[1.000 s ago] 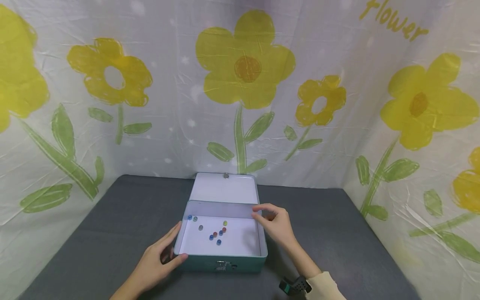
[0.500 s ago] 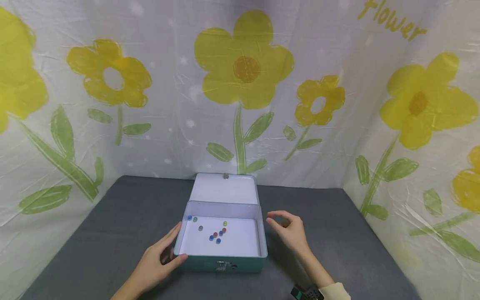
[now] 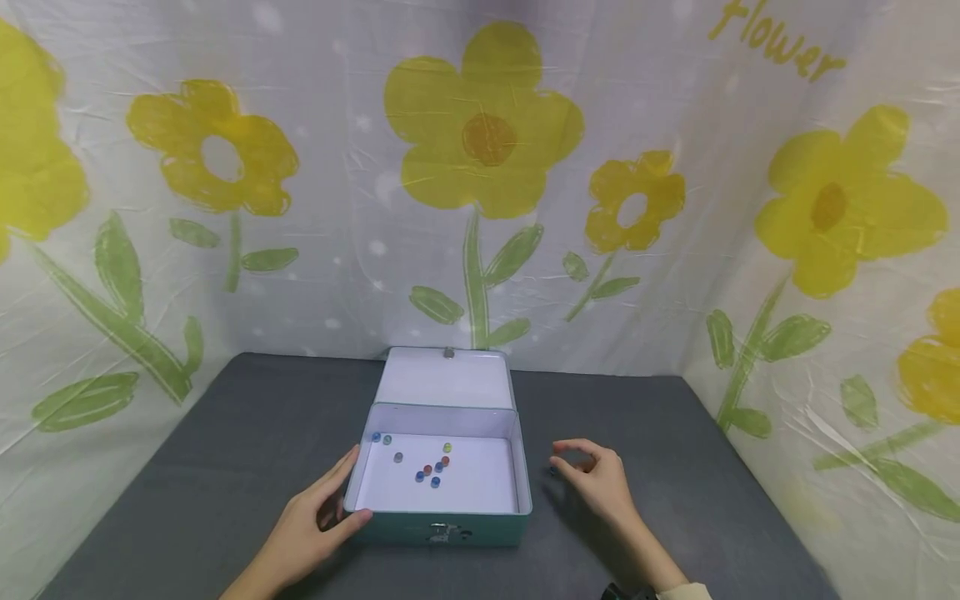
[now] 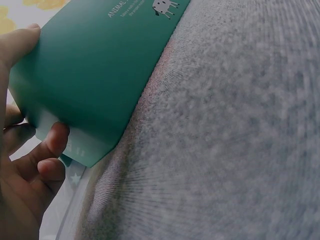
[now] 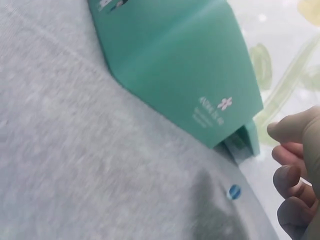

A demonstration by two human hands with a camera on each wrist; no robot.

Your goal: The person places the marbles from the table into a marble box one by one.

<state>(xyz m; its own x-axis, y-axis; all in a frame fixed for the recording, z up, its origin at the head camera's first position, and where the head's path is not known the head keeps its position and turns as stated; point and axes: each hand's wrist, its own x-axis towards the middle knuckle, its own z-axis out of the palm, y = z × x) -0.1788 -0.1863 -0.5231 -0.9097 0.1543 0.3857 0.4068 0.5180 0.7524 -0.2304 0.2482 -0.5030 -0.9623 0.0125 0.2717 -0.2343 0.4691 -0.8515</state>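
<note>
A green tin box (image 3: 442, 528) stands on the table, its lid (image 3: 444, 380) folded back. Several small glass marbles, blue, red, yellow-green and pale, lie on its white floor; one is the yellow-green marble (image 3: 447, 447). My left hand (image 3: 309, 525) grips the box's near left corner, thumb at the front rim and fingers along the side. To the right of the box, my right hand (image 3: 600, 479) hovers low with curved fingers, thumb and index finger apart and nothing between them. A blue marble (image 5: 234, 192) shows below those fingertips in the right wrist view.
A dark grey cloth (image 3: 697, 508) covers the table. Behind it and at both sides hangs a pale curtain (image 3: 337, 275) printed with yellow flowers. The raised lid reaches back close to the curtain.
My right hand has moved from above the box's right rim out to the right and lower. A blue marble now shows beside its fingertips. The left hand keeps its place.
</note>
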